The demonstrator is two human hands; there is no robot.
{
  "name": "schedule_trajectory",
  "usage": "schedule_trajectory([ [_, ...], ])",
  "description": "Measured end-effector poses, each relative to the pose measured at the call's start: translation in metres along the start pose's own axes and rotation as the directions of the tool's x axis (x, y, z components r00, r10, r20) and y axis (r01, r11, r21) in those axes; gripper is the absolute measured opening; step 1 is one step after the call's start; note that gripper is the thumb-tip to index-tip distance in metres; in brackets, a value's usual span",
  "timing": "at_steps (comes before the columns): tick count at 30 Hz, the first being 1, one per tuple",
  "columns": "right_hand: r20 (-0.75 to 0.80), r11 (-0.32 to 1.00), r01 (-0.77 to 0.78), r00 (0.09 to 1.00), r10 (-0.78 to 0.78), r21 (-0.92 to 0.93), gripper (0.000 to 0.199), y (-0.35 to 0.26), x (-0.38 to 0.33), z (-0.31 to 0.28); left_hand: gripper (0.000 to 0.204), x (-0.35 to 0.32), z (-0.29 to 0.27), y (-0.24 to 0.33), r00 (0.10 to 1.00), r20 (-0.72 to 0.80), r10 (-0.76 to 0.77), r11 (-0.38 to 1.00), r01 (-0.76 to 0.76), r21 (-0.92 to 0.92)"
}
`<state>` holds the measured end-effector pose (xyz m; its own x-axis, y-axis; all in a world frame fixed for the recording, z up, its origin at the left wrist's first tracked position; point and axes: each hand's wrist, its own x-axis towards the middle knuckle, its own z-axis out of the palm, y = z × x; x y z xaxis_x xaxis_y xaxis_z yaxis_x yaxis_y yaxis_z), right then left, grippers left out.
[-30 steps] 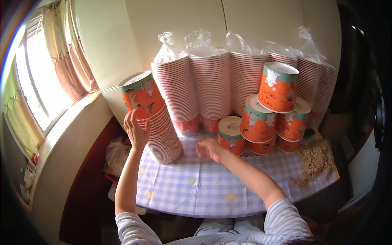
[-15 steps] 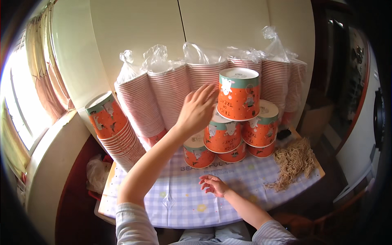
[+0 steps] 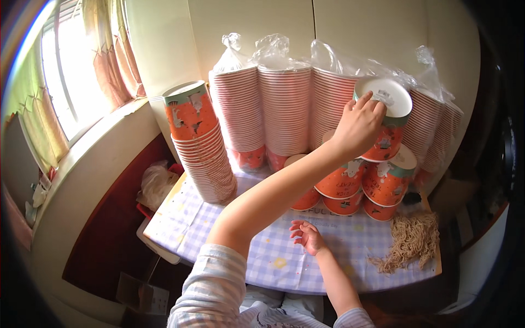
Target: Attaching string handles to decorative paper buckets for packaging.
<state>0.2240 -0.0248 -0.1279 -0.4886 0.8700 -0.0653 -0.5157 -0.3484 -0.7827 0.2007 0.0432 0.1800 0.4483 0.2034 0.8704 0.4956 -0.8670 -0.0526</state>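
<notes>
Left fingers (image 3: 376,113) moved to one top cup (image 3: 396,117); two cups (image 3: 387,181) beneath.

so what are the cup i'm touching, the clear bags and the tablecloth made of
Cup: probably coated paperboard, faintly glossy; printed side, inset base. Bags: thin, shiny plastic film; transparent, crinkled. Tablecloth: perhaps smooth vinyl from its creases; coated fabric is possible.

Head-high fisheye, downward over table (image 3: 295,276)

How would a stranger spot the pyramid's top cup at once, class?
On the checked tablecloth, before the bagged stacks, stands a pyramid of upturned orange cups. Its top cup is alone above the others, the left hand on its white base.
</notes>
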Motion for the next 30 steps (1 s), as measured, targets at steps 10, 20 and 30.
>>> schedule_trajectory([
  [10,-0.005,0.985,0.165,0.986,-0.165,0.039,0.050,-0.012,-0.003,0.003,0.008,-0.154,-0.108,-0.032,0.704,0.238,-0.669,0.069,0.377,-0.923],
  [20,-0.091,0.974,0.210,0.975,-0.202,0.088,0.057,-0.005,-0.002,-0.005,0.018,-0.321,-0.049,-0.050,0.355,0.717,-0.599,-0.608,0.381,-0.697],
  [30,-0.014,0.854,0.406,0.901,-0.434,-0.326,0.045,0.021,0.001,-0.033,0.035,-0.372,0.001,-0.069,0.266,0.841,-0.470,-0.749,0.384,-0.540],
])
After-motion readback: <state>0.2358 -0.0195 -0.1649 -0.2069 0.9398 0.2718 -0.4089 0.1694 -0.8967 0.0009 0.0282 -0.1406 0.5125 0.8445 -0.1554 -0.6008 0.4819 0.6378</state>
